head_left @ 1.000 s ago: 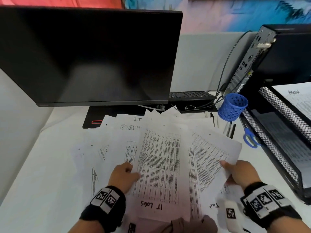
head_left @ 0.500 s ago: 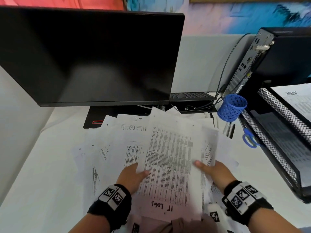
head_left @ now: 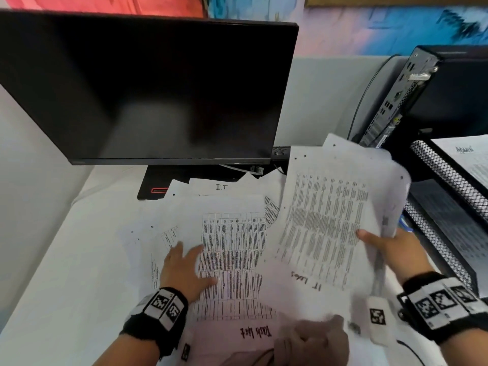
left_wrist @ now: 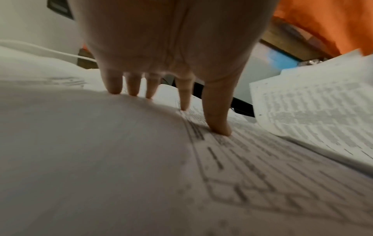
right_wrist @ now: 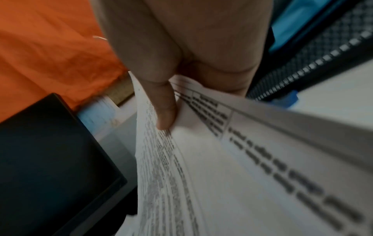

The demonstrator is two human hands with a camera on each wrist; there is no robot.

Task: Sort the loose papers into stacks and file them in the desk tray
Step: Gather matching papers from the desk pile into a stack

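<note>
Two sheets (head_left: 324, 228) pinched by right hand (head_left: 390, 249) read "IT Logs".

White desk (head_left: 66, 260). On it: a spread of loose printed papers (head_left: 232, 249), overlapping, across the middle. Monitor stand (head_left: 155, 186) at the back, its front edge under the papers. Keyboard (head_left: 281, 151) behind, mostly hidden. Black mesh tray (head_left: 438, 247) at the right edge. Computer tower (head_left: 412, 101) at the back right.
</note>
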